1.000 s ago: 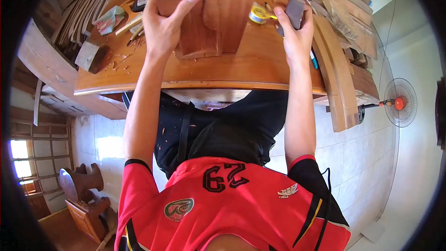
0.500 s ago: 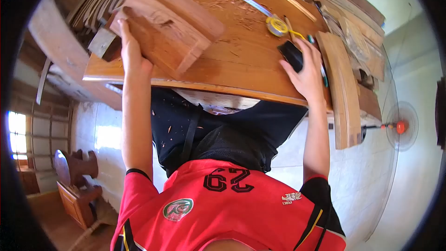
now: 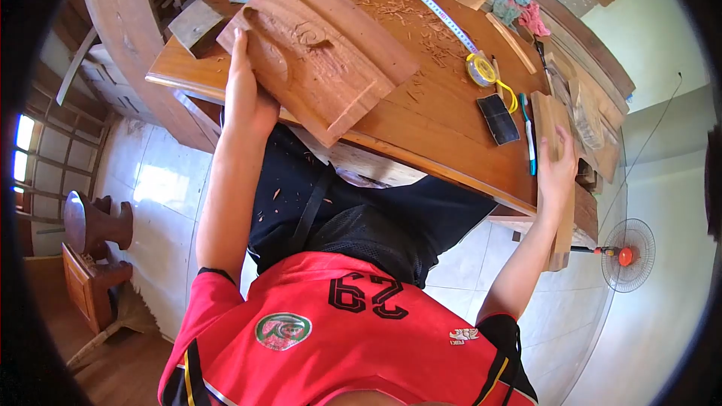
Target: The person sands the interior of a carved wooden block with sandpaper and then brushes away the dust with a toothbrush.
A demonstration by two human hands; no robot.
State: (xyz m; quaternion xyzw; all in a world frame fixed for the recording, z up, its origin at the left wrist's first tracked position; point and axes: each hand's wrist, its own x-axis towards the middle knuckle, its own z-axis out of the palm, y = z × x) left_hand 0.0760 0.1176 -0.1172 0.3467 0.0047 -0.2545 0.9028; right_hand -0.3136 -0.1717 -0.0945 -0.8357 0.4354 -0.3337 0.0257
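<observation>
- Now the left hand grips carved wood at 10 o'clock.
- Right hand at 3 o'clock, over a plank; can't tell if gripping.

Carved reddish-brown wood block, curved recess in face, in my left grip; sits angled, one corner past near edge of table. Pale plank along right side, my right grip over it, contact unclear.
</observation>
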